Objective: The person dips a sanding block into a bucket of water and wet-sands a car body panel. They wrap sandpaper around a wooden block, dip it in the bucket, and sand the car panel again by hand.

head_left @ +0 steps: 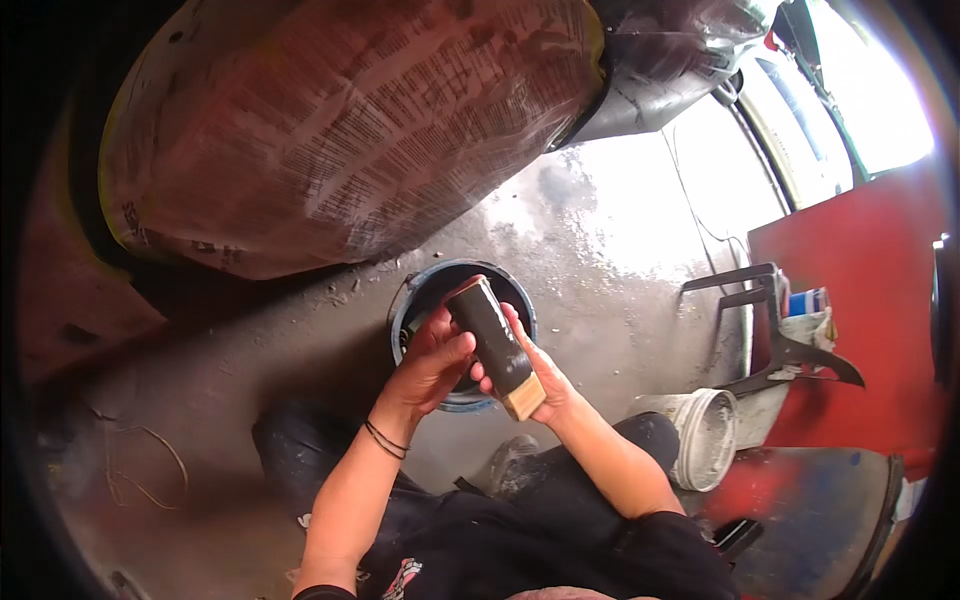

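Over a dark bucket (pixel 405 300) on the floor, both of my hands hold a sanding block (pixel 492 335) wrapped in black, wet-looking sandpaper. Its tan end (pixel 524 397) shows bare at the lower right, and the block is tilted. My left hand (pixel 432 365) grips its left side, with the thumb along the edge. My right hand (pixel 545 375) holds the opposite side, its fingers partly hidden behind the block. The inside of the bucket is mostly hidden by the hands and block.
A vehicle panel covered in printed masking paper (pixel 370 130) overhangs at the top left. To the right stand a white bucket (pixel 706 440), a dark plastic chair or stand (pixel 775 330) and a red panel (pixel 870 290). The concrete floor (pixel 610 290) looks wet.
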Available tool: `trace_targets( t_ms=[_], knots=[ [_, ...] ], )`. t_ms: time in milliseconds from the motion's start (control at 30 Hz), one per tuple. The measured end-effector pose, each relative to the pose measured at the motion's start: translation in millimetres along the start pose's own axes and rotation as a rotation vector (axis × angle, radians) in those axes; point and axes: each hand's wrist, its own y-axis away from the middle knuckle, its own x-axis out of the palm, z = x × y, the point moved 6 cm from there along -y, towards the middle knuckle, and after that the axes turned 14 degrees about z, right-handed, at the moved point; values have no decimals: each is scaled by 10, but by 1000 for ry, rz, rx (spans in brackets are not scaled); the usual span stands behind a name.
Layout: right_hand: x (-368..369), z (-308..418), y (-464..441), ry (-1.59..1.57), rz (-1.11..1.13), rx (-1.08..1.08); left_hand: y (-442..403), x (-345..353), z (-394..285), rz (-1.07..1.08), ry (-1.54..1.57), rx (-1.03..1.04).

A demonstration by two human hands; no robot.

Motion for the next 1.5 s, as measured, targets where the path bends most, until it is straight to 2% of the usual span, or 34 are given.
trace_targets(
  t_ms=[33,67,100,167,233,267,367,433,500,633,667,767,800,833,867,900,967,1033,1100,1167,1233,1300,1367,1433,1500],
  knots=[
    [-117,46,-5,98,-21,7,-17,-45,6,-60,-34,9],
    [-386,42,1,182,-136,91,-35,-77,5,-121,-69,16],
    [-664,57,-7,516,-238,61,-40,-250,7,-171,-256,-15],
    [-999,-68,-2,1186,-424,-3,-64,-484,-5,-233,-606,57],
    [-791,-265,2,1826,-343,-118,-134,-664,-55,-317,-1032,287],
    [-668,-413,-4,2144,-275,-172,-177,-654,-95,-359,-1069,328],
    [-503,-738,-111,2347,-344,101,-356,-474,-248,-435,-1262,176],
    [-559,-767,-118,2427,-401,53,-492,-456,-167,-454,-1280,67],
    [-549,-820,-113,2545,-390,26,-594,-461,-21,-471,-1257,90],
    [-531,-818,-145,2587,-392,43,-667,-565,235,-491,-1238,-72],
    [-561,-831,-134,2598,-379,49,-684,-600,294,-450,-1301,-159],
    [-652,-809,-144,2474,-337,254,-596,-866,462,-285,-1495,-440],
    [-629,-784,-148,2450,-338,214,-569,-1009,599,-282,-1545,-685],
    [-616,-751,-111,2362,-302,205,-531,-1102,710,-176,-1708,-859],
    [-562,-698,-84,2274,-261,189,-488,-1352,947,-159,-1820,-962],
    [-533,-647,-70,2186,-218,168,-419,-1323,896,-204,-1873,-1074],
    [-522,-451,15,2046,-133,162,-362,-1390,1045,-189,-1991,-1154],
    [-302,-192,76,1942,-5,106,-285,-1624,1352,-86,-2122,-1292],
    [-137,107,135,2081,77,72,-199,-1758,1551,95,-2221,-1396],
    [-77,411,182,2039,54,150,-270,-1518,1383,150,-2210,-1414],
    [-122,629,192,2056,52,147,-405,-1123,1056,264,-2253,-1379],
    [-316,729,197,2059,4,-17,-591,-507,546,281,-2344,-1247],
    [-263,719,163,2194,31,43,-722,202,-68,189,-2613,-549],
    [-204,719,74,2235,85,40,-1057,1075,-689,199,-2741,-469],
    [-144,741,-14,2170,175,-28,-1359,1958,-1293,197,-2796,-131]
  ],
)
